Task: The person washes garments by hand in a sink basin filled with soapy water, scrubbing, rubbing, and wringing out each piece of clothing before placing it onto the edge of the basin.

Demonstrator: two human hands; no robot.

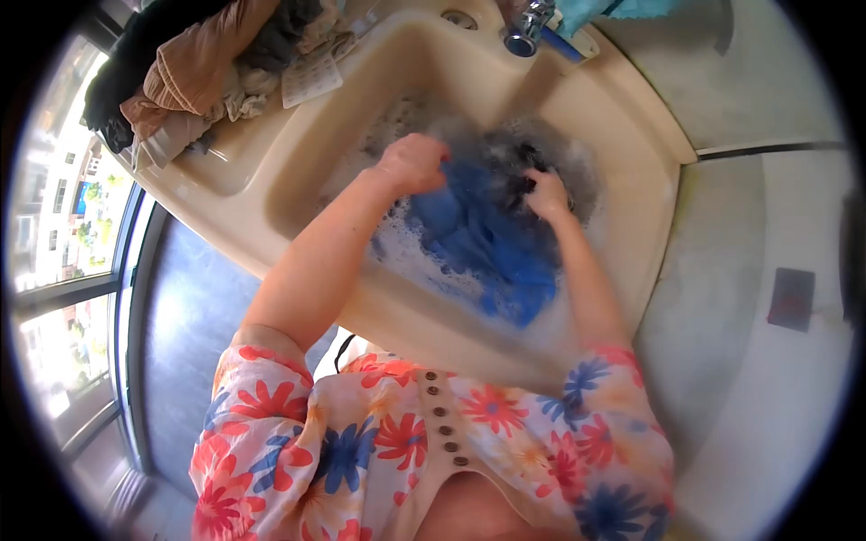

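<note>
A blue cloth lies spread in sudsy water inside the beige sink. My left hand is closed at its upper left corner, with the fingertips curled down and partly hidden. To the right, my right hand pinches a dark, wet cloth at the water's surface, beside the blue one. Foam surrounds both cloths, and the submerged part of the dark one cannot be made out.
A chrome faucet overhangs the sink's back edge, near a blue-handled item. Heaped clothes lie on the ledge at the left. Windows line the left side, and a pale wall borders the right.
</note>
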